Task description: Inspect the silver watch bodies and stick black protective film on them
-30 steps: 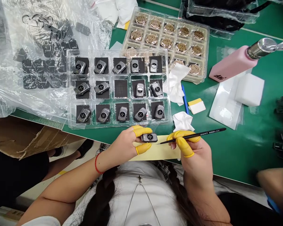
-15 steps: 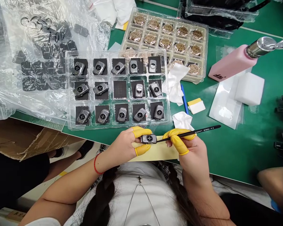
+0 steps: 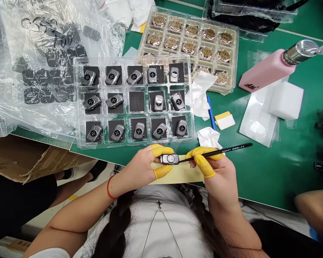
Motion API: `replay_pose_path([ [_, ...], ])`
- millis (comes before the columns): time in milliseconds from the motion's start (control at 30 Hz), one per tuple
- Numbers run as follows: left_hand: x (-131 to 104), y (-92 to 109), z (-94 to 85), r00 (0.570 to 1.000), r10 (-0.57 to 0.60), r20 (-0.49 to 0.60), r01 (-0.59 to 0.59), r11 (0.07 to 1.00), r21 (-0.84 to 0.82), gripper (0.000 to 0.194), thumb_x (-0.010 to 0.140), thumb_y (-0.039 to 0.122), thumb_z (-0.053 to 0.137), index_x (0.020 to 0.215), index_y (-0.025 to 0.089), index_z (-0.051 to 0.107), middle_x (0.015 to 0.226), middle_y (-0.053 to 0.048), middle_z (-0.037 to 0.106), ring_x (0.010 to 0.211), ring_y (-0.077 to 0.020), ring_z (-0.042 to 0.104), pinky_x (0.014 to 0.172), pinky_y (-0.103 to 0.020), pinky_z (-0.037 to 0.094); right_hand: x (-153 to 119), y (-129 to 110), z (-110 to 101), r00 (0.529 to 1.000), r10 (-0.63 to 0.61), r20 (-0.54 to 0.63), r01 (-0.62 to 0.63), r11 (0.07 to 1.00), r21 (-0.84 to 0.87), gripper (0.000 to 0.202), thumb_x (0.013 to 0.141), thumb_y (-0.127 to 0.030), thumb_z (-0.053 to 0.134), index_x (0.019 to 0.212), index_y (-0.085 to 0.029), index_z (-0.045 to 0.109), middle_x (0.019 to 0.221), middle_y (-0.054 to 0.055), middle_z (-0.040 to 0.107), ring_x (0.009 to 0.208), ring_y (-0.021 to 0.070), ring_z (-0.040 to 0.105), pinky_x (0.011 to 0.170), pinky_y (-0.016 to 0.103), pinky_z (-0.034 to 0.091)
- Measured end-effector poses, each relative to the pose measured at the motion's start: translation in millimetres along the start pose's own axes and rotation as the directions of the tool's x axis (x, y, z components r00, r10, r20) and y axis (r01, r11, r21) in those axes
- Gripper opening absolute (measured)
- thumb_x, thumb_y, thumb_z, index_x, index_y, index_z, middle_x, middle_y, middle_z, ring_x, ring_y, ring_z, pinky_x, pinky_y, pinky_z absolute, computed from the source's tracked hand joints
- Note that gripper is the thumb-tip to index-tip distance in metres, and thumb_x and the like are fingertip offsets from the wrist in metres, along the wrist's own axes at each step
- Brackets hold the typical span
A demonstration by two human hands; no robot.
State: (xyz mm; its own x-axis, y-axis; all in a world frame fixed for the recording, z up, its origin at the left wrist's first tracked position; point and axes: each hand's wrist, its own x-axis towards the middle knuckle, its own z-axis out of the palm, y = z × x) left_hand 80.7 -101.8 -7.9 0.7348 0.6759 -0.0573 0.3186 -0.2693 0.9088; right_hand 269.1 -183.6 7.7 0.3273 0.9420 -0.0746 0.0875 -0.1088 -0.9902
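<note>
Between thumb and fingers, my left hand (image 3: 146,163) grips a smartwatch body (image 3: 169,158) with its sensor back facing up. Yellow finger cots cover the fingertips of both hands. My right hand (image 3: 218,166) pinches a pair of black tweezers (image 3: 226,148) marked ESD-11, and their tip meets the right edge of the watch. Beyond my hands lies a clear plastic tray (image 3: 134,145) with several dark watch bodies, sensor side up, on black foam pads. One middle-row pocket holds only its pad (image 3: 136,101).
A second tray (image 3: 234,64) with round gold discs stands behind. To the right are a pink pump bottle (image 3: 263,71), a white foam block (image 3: 286,100), a white cloth (image 3: 208,137) and a blue stick (image 3: 211,113). Plastic bags (image 3: 51,32) cover the left side. Another person's arm (image 3: 313,208) shows at right.
Light now reflects off the watch back, so it appears tilted slightly. Both hands keep their places, with the tweezers' tip still at the watch's edge.
</note>
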Motion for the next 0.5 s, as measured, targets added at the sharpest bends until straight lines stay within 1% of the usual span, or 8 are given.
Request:
replay_pose_path([
  [167,-1,1,1.2,1.0,-0.013,0.007,0.014,1.0,-0.018,0.03,0.082,0.024,0.062,0.111,0.019,0.063,0.105,-0.006,0.066,0.095,-0.0162,0.062,0.085,-0.027,0.056,-4,3,0,1.0,-0.02,-0.007,0.02,0.998,0.064,0.008,0.087,-0.022,0.063,0.081,-0.023,0.068,0.08,-0.001,0.066,0.067,0.0097,0.06,0.063,0.022,0.05],
  [267,-2,0,1.0,1.0,-0.007,0.007,0.007,0.999,-0.033,0.029,0.083,0.023,0.06,0.111,0.018,0.063,0.105,-0.006,0.065,0.096,-0.016,0.062,0.085,-0.027,0.055,-4,8,-2,0.995,-0.031,-0.091,0.041,0.993,0.111,0.005,0.087,-0.021,0.064,0.088,-0.023,0.068,0.079,-0.001,0.066,0.07,0.0107,0.059,0.066,0.024,0.049],
  [367,-2,0,0.5,1.0,-0.026,0.015,0.027,0.998,-0.061,0.029,0.082,0.022,0.06,0.11,0.019,0.063,0.104,-0.006,0.065,0.097,-0.0163,0.061,0.085,-0.026,0.055,-4,14,-4,0.982,-0.034,-0.188,0.062,0.988,0.144,0.005,0.087,-0.022,0.064,0.089,-0.023,0.068,0.075,-0.001,0.064,0.073,0.0125,0.059,0.067,0.025,0.048],
  [433,-3,0,0.3,0.997,-0.067,0.027,0.07,0.991,-0.118,0.03,0.081,0.023,0.061,0.111,0.02,0.063,0.106,-0.006,0.063,0.096,-0.0157,0.061,0.084,-0.025,0.056,-4,15,-4,0.981,-0.033,-0.189,0.066,0.983,0.172,0.005,0.088,-0.023,0.064,0.088,-0.022,0.068,0.075,-0.001,0.063,0.073,0.0129,0.059,0.066,0.026,0.048],
  [500,-3,1,0.5,0.991,-0.126,0.055,0.134,0.973,-0.186,0.032,0.08,0.023,0.063,0.112,0.021,0.063,0.109,-0.005,0.061,0.094,-0.0146,0.061,0.083,-0.025,0.055,-5,13,-4,0.989,-0.032,-0.143,0.06,0.979,0.197,0.005,0.088,-0.024,0.063,0.088,-0.022,0.068,0.074,-0.001,0.062,0.072,0.0124,0.058,0.066,0.026,0.048],
])
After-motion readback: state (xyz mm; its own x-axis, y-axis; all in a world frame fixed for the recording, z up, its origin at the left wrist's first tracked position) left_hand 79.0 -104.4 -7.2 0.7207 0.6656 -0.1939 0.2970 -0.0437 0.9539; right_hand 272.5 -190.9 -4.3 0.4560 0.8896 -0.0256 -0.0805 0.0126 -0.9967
